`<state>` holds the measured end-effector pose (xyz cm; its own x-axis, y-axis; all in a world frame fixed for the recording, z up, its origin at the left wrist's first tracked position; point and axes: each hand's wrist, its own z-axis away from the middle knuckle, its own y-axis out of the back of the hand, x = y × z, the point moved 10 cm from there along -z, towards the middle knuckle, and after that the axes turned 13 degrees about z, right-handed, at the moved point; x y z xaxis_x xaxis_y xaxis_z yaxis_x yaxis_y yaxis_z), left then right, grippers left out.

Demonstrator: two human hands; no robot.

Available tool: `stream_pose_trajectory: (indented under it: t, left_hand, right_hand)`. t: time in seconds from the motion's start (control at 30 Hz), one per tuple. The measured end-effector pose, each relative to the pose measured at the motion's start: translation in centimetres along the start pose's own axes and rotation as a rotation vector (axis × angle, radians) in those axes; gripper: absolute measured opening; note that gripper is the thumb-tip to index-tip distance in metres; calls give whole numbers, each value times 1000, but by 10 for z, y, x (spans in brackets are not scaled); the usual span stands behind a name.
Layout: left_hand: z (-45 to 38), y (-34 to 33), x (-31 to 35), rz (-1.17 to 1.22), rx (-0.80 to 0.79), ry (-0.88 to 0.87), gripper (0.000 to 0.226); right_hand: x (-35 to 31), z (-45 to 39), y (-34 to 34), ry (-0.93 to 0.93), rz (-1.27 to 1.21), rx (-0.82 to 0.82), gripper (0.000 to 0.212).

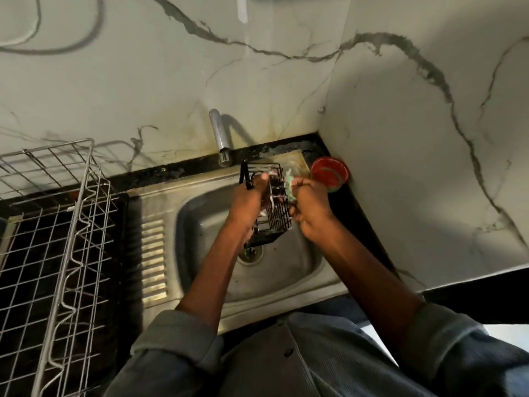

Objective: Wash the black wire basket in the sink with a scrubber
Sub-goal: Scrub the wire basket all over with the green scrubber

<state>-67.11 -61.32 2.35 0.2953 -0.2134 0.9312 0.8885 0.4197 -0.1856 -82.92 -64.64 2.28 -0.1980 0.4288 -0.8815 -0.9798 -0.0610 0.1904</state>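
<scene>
A small black wire basket (pixel 273 216) is held tilted above the steel sink (pixel 286 267), with white suds on its wires. My left hand (pixel 247 200) grips its left side, fingers curled over the rim. My right hand (pixel 310 207) holds a green scrubber (pixel 289 186) against the basket's right side near the top. The basket's lower end hangs just above the drain (pixel 252 255).
The tap (pixel 219 138) juts from the marbled wall behind the sink. A red container (pixel 329 173) stands in the corner on the right. A large metal wire rack (pixel 57 239) fills the black counter on the left, beside the sink's ribbed drainboard (pixel 153 259).
</scene>
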Motion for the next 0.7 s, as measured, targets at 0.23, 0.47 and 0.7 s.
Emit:
stream_pose_trajectory:
  t: [0.23, 0.47, 0.7]
  left_hand:
    - [-2, -15, -23, 557, -153, 228, 28]
    - [6, -23, -14, 816, -352, 335, 79]
    - [-4, -12, -23, 851, -224, 319, 60]
  right_hand:
    - [-4, 2, 8, 158, 131, 53, 25]
    - [-32, 3, 8, 341, 465, 55, 17]
    - [-108, 37, 2, 743, 710, 248, 32]
